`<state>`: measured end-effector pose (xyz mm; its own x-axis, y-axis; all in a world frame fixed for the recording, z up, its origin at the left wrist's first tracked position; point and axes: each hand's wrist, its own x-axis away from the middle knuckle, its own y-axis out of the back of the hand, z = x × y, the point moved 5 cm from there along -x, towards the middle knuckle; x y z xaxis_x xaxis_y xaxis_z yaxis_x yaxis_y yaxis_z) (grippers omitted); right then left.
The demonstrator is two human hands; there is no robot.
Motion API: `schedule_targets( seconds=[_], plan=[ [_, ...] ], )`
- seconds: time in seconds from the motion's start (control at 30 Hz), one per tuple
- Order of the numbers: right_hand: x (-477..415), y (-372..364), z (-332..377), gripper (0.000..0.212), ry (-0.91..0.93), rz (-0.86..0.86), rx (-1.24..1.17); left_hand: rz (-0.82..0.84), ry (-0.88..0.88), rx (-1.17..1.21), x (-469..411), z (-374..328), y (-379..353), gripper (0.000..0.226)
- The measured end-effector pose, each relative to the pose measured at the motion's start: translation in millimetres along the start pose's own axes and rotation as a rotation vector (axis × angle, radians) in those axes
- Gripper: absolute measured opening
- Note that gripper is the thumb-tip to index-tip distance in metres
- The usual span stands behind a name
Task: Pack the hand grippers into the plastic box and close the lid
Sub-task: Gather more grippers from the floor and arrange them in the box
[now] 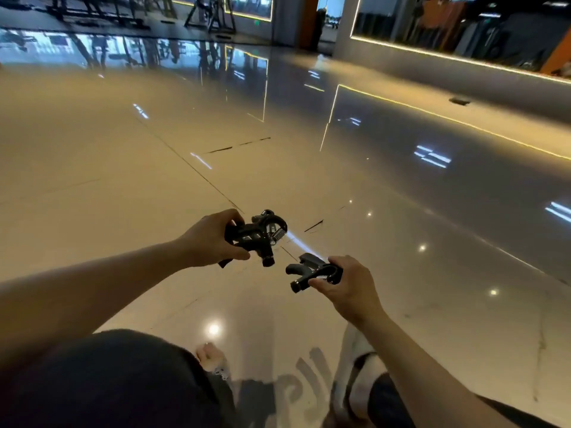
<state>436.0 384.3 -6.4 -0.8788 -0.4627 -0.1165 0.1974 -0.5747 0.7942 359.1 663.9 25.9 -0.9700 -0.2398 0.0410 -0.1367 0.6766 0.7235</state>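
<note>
Down low in the head view, the left hand (213, 239) curls its fingers and thumb round a black hand gripper (259, 234), whose steel spring shows at the far end and whose handles point down toward the person; whether it is one piece or several bunched together I cannot tell. Just beside it to the right, but apart, the right hand (349, 282) pinches a second hand gripper (312, 271) by its head, handles pointing left. Both are held in the air above the glossy tiled floor (401, 230), beyond a dark-clad knee (123, 381).
</note>
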Motion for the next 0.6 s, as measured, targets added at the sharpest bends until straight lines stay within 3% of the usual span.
schedule_targets(
  seconds=[0.27,0.43,0.6],
  plan=[
    [188.5,189.4,32.7,0.056,-0.032,-0.292,0.052,0.047,-0.327,0.012,117.8,-197.6,-2.1,0.051],
    [307.3,291.1,27.8,0.048,-0.087,-0.435,0.109,0.118,-0.511,0.031,190.3,-308.9,-38.3,0.054],
    [434.7,367.8,-3.6,0.060,-0.196,-0.541,0.160,0.222,-0.634,0.088,265.1,-398.8,-92.2,0.054]
  ],
)
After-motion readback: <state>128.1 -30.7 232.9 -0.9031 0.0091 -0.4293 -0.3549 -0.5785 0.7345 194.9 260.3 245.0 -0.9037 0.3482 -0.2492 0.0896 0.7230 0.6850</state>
